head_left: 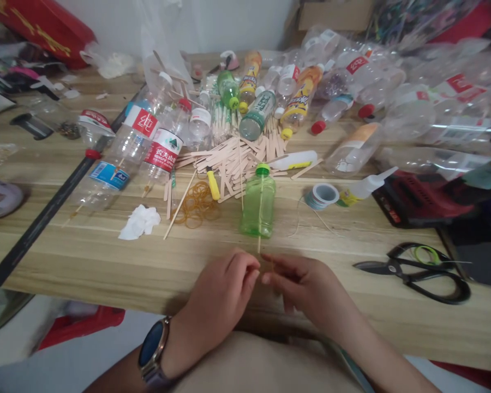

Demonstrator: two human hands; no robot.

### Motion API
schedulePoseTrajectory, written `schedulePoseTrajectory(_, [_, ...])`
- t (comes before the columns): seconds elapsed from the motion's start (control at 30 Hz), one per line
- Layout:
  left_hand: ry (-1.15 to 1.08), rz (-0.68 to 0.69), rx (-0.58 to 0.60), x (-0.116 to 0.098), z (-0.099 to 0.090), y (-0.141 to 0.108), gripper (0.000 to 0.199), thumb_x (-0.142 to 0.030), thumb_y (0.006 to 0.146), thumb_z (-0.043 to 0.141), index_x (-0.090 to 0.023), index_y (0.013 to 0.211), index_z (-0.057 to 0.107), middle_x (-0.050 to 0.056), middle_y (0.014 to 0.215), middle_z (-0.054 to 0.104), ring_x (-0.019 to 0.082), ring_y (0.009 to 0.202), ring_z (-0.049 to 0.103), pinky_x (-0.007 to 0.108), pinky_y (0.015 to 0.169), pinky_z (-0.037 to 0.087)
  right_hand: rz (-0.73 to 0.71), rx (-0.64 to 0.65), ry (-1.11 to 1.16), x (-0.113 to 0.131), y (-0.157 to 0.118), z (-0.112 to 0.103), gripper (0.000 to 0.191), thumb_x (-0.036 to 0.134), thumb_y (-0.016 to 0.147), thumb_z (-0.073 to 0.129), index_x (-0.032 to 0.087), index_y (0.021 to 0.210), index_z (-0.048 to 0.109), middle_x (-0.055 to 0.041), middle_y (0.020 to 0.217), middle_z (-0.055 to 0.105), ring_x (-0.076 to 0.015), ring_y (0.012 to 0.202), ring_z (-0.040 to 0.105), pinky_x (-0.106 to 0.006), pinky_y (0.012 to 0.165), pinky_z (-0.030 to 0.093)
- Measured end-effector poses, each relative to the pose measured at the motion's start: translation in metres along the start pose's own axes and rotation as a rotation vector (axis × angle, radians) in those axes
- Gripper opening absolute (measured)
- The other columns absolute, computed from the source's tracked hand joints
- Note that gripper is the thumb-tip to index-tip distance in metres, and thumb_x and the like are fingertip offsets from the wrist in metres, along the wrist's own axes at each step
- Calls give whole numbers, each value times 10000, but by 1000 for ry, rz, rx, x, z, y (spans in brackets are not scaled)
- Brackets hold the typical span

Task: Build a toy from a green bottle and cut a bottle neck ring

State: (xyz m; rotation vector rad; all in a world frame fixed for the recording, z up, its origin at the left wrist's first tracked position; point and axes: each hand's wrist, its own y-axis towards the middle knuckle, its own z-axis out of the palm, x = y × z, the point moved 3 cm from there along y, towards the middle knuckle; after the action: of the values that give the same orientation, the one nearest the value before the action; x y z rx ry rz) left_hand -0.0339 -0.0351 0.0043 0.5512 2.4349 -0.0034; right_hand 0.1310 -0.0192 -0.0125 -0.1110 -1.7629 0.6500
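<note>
A green plastic bottle (253, 202) with a green cap lies in front of me on the wooden table. A thin wooden stick (259, 244) runs through it and pokes out of the near end. Just short of that tip, my left hand (225, 289) has thumb and index finger pinched together; whatever they hold is too small to make out. Beside it my right hand (306, 281) has its thumb and index finger apart, close to the stick's tip. A faint thin strand shows by its fingers, too blurred to name.
Rubber bands (196, 204), a loose stick (180, 204) and white scraps (139, 222) lie left. Many flat wooden sticks (229, 164) are heaped behind. Black-handled scissors (417, 270), a string roll (322, 195) and a glue bottle (362, 188) are right. Plastic bottles crowd the back.
</note>
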Motion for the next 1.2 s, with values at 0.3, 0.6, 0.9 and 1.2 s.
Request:
schedulePoseTrajectory(0.3, [-198, -124, -2, 6, 11, 3, 128, -159, 939, 575, -193, 992, 686, 38, 915, 662, 187, 842, 645, 297, 739, 511, 195, 80, 472, 3, 16, 19, 453, 590, 611, 830, 177, 726, 684, 94, 388, 451, -41, 308, 335, -189, 323, 160])
schedulePoseTrajectory(0.6, [-614, -277, -18, 9, 7, 8, 144, -212, 838, 543, -202, 695, 538, 11, 814, 576, 131, 692, 530, 236, 598, 430, 210, 41, 570, -3, 19, 25, 381, 515, 665, 796, 187, 617, 607, 84, 336, 437, -32, 296, 280, -187, 331, 137])
schedulePoseTrajectory(0.9, [-723, -519, -92, 26, 0, 9, 75, -287, 811, 574, -214, 821, 588, -70, 591, 503, 110, 519, 445, 216, 506, 368, 215, 24, 707, -2, 16, 20, 299, 409, 639, 854, 156, 687, 702, 18, 544, 621, -44, 388, 414, -172, 343, 312])
schedulePoseTrajectory(1.2, [-192, -475, 51, 24, -17, 22, 250, -173, 832, 548, -204, 906, 786, 30, 810, 787, 199, 733, 690, 279, 676, 474, 196, 9, 746, 0, 15, 18, 348, 418, 581, 893, 152, 666, 685, -8, 699, 697, -25, 410, 410, -169, 351, 331])
